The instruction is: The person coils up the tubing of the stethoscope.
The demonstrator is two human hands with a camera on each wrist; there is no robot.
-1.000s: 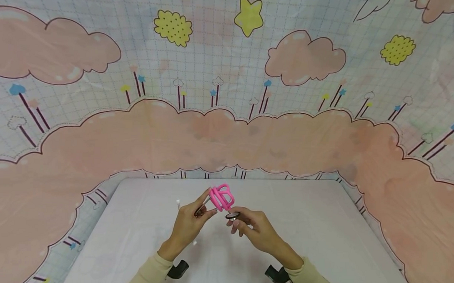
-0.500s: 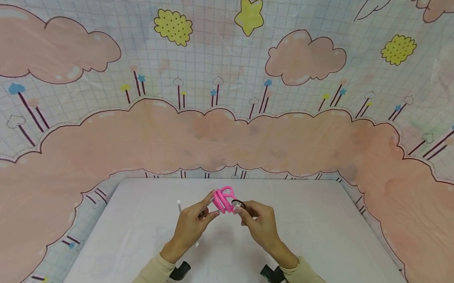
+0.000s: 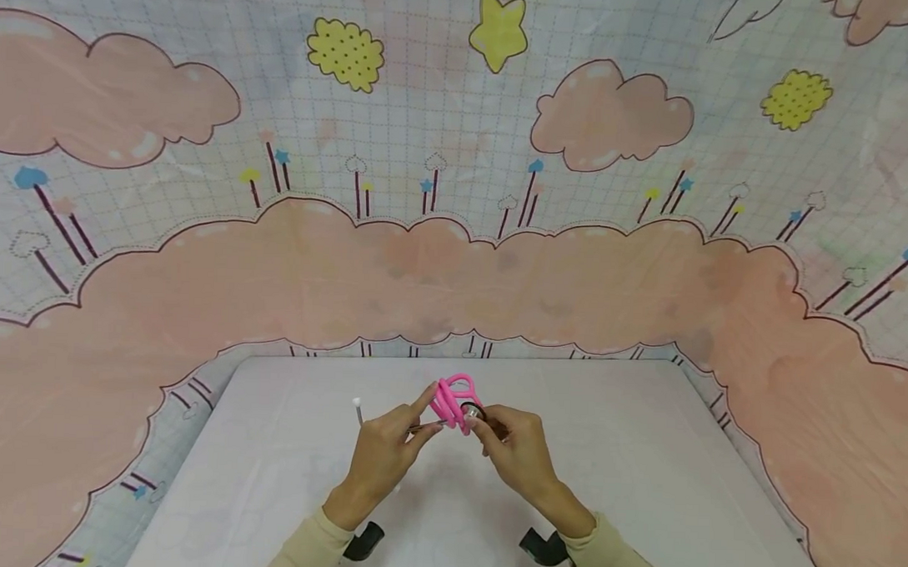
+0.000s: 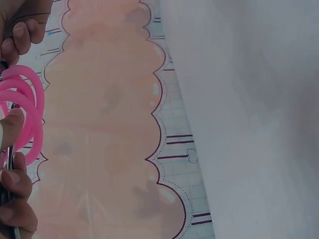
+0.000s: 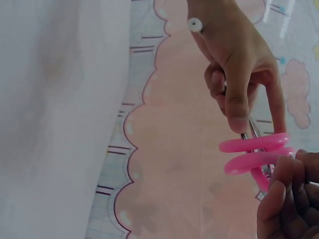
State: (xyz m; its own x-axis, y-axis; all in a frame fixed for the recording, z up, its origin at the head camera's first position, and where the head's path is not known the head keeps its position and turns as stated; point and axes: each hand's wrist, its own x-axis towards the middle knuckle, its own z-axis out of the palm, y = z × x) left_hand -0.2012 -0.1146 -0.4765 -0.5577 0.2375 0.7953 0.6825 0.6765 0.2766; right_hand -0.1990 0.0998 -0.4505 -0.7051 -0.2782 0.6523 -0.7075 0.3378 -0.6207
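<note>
Both hands hold a stethoscope with pink tubing point(image 3: 446, 402) above the white table. My left hand point(image 3: 377, 458) grips its metal ear tubes, and one white ear tip point(image 3: 356, 401) sticks up behind that hand. Several pink loops circle the metal tubes just past the left fingertips, as the right wrist view shows with the coiled tubing point(image 5: 251, 162). My right hand point(image 3: 525, 444) pinches the round, dark-rimmed chest piece point(image 3: 473, 412) close against the loops. In the left wrist view, part of the pink coil point(image 4: 38, 102) shows at the left edge.
A white-covered table point(image 3: 606, 456) lies under the hands. Behind it hangs a cloth backdrop point(image 3: 499, 285) printed with clouds and stars. Dark wrist-worn devices show below each forearm, such as the black piece point(image 3: 544, 548) on the right.
My right hand has come up against the coil, turning the chest piece as its tubing is drawn round the ear tubes. My left hand has shifted slightly right with the stethoscope.
</note>
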